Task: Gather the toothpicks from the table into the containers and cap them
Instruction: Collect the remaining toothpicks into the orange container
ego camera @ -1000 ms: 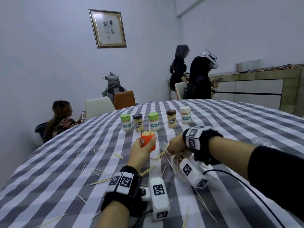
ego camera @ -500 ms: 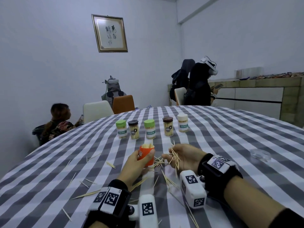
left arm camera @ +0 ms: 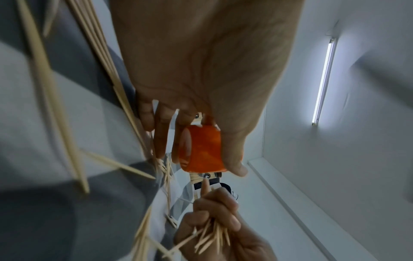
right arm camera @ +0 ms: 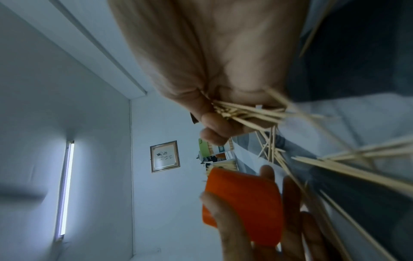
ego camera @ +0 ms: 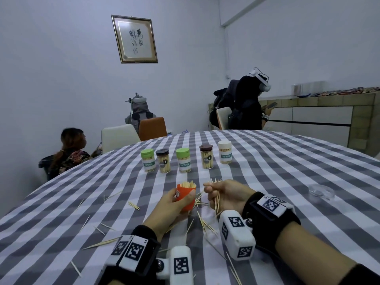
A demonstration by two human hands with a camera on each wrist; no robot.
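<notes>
A big table point(ego camera: 287, 171) with a grey and white checked cloth has loose toothpicks point(ego camera: 133, 205) scattered near. The left hand point(ego camera: 170, 208) wraps around an orange container point(ego camera: 185, 197), and just right, the right hand point(ego camera: 226, 195) squeezes a toothpick bundle point(ego camera: 217, 199). Five capped jars point(ego camera: 184, 160) stand farther back.
</notes>
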